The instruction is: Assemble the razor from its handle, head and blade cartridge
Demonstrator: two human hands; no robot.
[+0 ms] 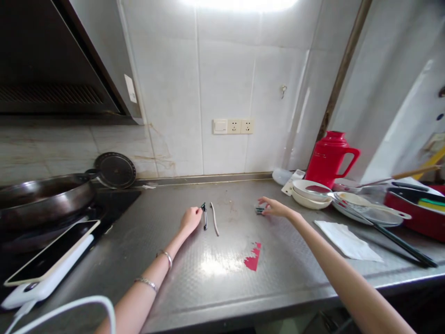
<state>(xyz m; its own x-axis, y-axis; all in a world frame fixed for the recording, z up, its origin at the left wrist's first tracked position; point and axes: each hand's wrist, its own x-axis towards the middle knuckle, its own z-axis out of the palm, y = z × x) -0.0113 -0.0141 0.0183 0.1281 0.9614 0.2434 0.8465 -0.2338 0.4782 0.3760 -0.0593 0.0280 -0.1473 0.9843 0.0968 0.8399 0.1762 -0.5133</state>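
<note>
My left hand [191,220] is closed, its fingertips pinching the head end of what looks like a small dark razor [205,220]. The handle points toward me, on or just over the steel counter. Right beside it, apart from my fingers, lies a thin pale stick or cord [214,220], slightly bent. Farther right, my right hand [276,207] is bent around a small grey-and-dark object [259,210] at the counter surface. Thumb and fingers meet its right side; its exact kind is too small to make out.
A torn red patch [254,258] marks the steel counter [194,283]. Left are a pan [48,197], a phone [52,253] and a white cable [79,301]. Right stand a red thermos [325,160], bowls [309,200], a white cloth [347,239] and dark chopsticks or rods [399,239].
</note>
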